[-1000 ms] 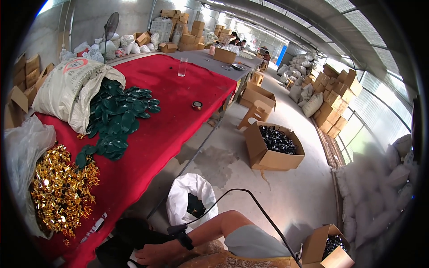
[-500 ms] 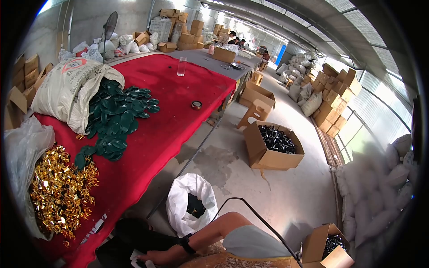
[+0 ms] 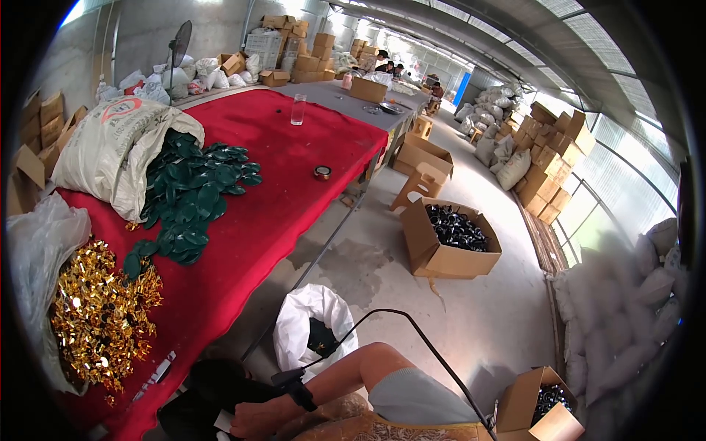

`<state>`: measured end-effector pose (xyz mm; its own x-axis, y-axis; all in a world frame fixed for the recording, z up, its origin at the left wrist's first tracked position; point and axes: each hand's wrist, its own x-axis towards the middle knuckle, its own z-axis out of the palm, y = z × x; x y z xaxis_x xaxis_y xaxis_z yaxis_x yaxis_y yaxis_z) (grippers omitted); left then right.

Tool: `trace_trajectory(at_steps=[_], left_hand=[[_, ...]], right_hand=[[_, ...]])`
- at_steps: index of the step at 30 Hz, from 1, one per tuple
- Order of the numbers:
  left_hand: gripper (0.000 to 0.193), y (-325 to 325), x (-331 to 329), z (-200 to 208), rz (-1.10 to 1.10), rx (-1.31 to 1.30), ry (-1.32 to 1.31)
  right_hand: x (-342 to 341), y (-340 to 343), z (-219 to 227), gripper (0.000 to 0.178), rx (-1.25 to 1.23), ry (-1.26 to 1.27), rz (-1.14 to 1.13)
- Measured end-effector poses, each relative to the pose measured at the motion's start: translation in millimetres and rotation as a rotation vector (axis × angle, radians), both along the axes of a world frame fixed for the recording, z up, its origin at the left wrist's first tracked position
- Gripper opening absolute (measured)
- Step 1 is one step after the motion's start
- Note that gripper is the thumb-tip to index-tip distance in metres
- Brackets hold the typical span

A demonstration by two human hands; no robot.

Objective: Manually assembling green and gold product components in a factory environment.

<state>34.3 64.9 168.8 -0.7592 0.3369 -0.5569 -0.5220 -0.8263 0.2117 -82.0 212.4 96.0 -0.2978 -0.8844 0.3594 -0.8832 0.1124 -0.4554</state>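
Observation:
My right hand (image 3: pixel 254 420) is at the lower edge, its fingers curled and partly cut off. A small white piece (image 3: pixel 223 421) shows at the fingertips; I cannot make out what they grip. A black device is strapped to my right wrist (image 3: pixel 298 389), with a black cable (image 3: pixel 408 320) arching from it. My left hand is out of view. An open white sack (image 3: pixel 316 301) with dark pieces inside stands just beyond my right forearm. On the red cloth (image 3: pixel 243 283) to the left lie a heap of shiny gold pieces (image 3: pixel 103 316) and dark green oval pieces (image 3: pixel 191 213).
A woven sack (image 3: pixel 103 151) lies behind the green pieces, a clear plastic bag (image 3: pixel 44 250) beside the gold ones. A tape roll (image 3: pixel 322 173) and a glass (image 3: pixel 298 110) stand on the cloth. Cartons of black parts (image 3: pixel 460 253) (image 3: pixel 537 411) sit on the floor. People (image 3: pixel 382 65) work far off.
My right forearm and hand have risen slightly. The hand now shows more fully at the lower edge, and the cable arches higher, its end now visible at the wrist.

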Motion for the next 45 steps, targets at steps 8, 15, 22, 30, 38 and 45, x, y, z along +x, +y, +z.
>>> trace_trajectory(at_steps=[8, 15, 22, 30, 38, 45], left_hand=[[0.044, 23, -7, -21, 0.046, -0.76, 0.268], [0.043, 25, -12, -47, 0.005, -1.634, 0.585], [0.034, -2, -13, -32, 0.146, -0.149, 0.009], [0.054, 14, 5, -28, -0.129, -1.094, 0.703], [0.045, 7, 4, -114, -0.011, -0.933, 0.311], [0.048, 17, -8, -74, -0.003, -1.045, 0.332]], right_hand=[[21, -2, -18, 0.019, 0.253, 0.02, -0.059], [20, -18, -70, 0.032, -0.156, -0.979, -0.351], [-11, -7, 12, 0.034, 0.206, -0.208, -0.066], [3, -1, -2, 0.027, 0.044, 0.187, 0.008], [26, -23, -103, 0.031, 0.187, -0.223, -0.337], [16, -22, -121, 0.047, 0.091, -0.958, -0.429]])
